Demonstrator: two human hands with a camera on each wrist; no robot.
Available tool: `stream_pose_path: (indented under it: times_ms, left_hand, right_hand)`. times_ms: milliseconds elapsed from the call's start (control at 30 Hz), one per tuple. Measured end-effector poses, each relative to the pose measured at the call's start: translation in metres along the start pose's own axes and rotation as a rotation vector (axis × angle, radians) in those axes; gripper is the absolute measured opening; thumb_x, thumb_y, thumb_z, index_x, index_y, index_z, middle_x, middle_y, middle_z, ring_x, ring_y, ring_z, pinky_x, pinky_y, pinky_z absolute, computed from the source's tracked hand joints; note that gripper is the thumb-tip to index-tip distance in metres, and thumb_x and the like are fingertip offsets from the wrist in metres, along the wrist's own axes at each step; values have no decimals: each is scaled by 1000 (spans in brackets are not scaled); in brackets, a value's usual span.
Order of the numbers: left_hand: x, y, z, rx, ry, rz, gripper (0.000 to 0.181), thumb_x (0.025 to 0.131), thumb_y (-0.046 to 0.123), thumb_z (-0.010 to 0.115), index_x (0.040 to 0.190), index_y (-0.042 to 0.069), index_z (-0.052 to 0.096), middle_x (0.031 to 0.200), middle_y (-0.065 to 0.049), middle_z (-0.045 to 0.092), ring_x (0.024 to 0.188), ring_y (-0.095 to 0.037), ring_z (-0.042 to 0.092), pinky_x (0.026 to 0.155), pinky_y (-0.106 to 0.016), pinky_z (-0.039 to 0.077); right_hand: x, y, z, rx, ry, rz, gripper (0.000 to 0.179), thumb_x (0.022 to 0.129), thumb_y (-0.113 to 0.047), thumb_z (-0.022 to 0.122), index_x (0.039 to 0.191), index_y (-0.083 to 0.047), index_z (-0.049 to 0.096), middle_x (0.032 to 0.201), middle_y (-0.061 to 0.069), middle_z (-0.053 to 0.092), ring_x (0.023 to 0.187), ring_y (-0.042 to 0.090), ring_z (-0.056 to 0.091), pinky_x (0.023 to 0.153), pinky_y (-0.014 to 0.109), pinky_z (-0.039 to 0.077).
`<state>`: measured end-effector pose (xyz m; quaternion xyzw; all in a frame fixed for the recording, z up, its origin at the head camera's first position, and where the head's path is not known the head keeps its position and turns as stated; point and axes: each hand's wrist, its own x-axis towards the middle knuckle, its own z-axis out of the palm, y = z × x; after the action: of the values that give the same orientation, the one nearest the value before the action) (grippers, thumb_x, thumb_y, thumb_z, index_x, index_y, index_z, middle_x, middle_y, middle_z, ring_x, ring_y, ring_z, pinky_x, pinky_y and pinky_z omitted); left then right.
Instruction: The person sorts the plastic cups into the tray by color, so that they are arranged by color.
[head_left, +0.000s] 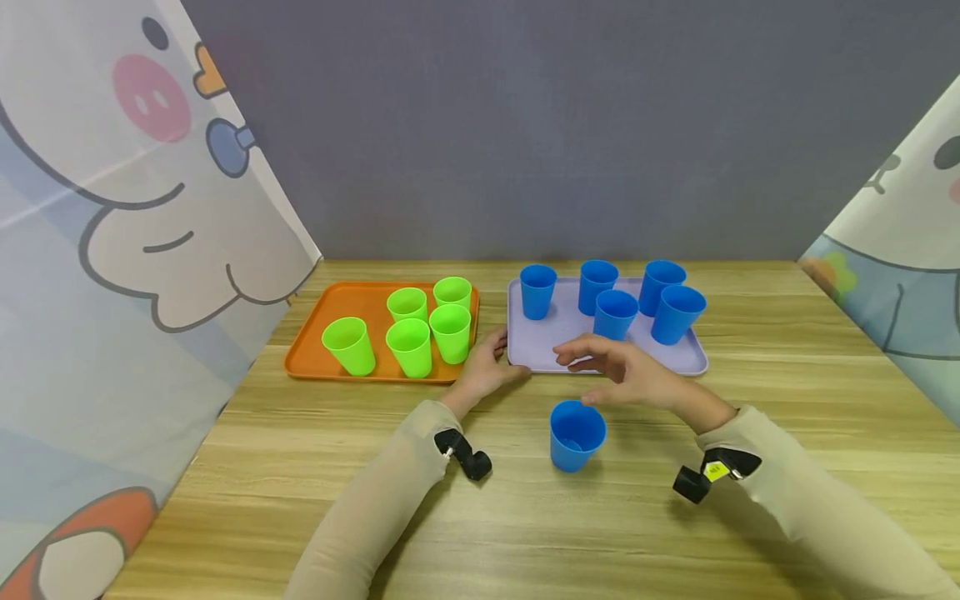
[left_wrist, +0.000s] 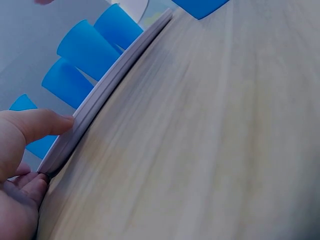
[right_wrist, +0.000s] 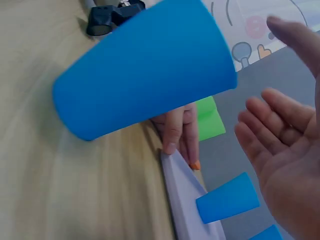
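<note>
At the near left corner of a lavender tray (head_left: 540, 346), my left hand (head_left: 483, 371) grips the rim. In the left wrist view its thumb (left_wrist: 57, 121) lies on the rim and the other fingers are at the corner's side. Several blue cups (head_left: 537, 293) stand upright on that tray. One more blue cup (head_left: 573, 446) stands upright on the table in front of it. My right hand (head_left: 633, 373) hovers between this cup and the tray's near edge, fingers loosely bent and holding nothing. In the right wrist view the hand (right_wrist: 295, 180) is apart from the cup.
To the left lies an orange tray (head_left: 307, 358) with several green cups (head_left: 350, 346), close beside my left hand. A grey partition (head_left: 525, 133) rises behind both trays. Printed cloth (head_left: 97, 333) hangs on the left side, and more on the right.
</note>
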<state>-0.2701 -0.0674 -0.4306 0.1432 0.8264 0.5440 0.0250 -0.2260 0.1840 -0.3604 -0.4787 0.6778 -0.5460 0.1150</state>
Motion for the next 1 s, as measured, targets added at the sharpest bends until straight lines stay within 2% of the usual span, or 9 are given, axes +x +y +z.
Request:
stream_pose_path:
  times_ms: [200,333,400,600,667,733,1000]
  left_hand:
    - [0,0,-1,5,-8,-4,79,79,5,82,146,-4,43,142,-22,49,129,-34,50,110,-41,40]
    - [0,1,0,6,-6,-7,78,79,5,83,146,-4,43,141,-22,50,129,-34,50,110,-41,40]
    - [1,1,0,7,-4,-10,78,79,5,83,146,-4,43,141,-22,50,129,-34,50,110,-41,39]
    - [1,1,1,13,-3,-15,78,79,5,83,146,-3,44,140,-21,51,128,-34,51,110,-41,40]
    - [1,2,1,14,-4,-16,77,79,5,82,146,-3,44,140,-21,51,128,-33,51,110,-41,40]
    - [1,2,1,16,-4,-15,78,79,5,82,146,-3,44,140,-21,51,127,-33,51,110,-41,40]
    - [1,1,1,23,-4,-12,78,78,6,83,145,-4,44,140,-21,51,127,-34,51,110,-40,41]
  right_hand:
    - [-8,5,5,79,-150,-93,58,88,3,71,138,12,43,140,-1,52,127,17,52,107,33,43]
    - [-14,9,8,105,-203,-77,63,87,2,73,140,13,40,141,1,51,128,18,52,108,32,41]
    - [-18,9,10,105,-208,-30,67,86,-1,76,140,13,39,142,1,50,129,18,51,109,31,40]
    - [-25,10,15,57,-184,127,68,81,-6,82,137,9,45,136,17,53,124,18,52,106,30,42]
    - [-25,11,16,50,-182,139,66,81,-6,81,135,9,47,131,18,55,121,20,53,104,32,45]
    - [-25,11,16,53,-180,145,63,82,-6,81,133,9,47,129,14,57,119,21,55,102,33,47]
    - [-25,11,16,66,-182,155,60,83,-9,81,134,4,50,128,14,58,119,22,55,103,33,46]
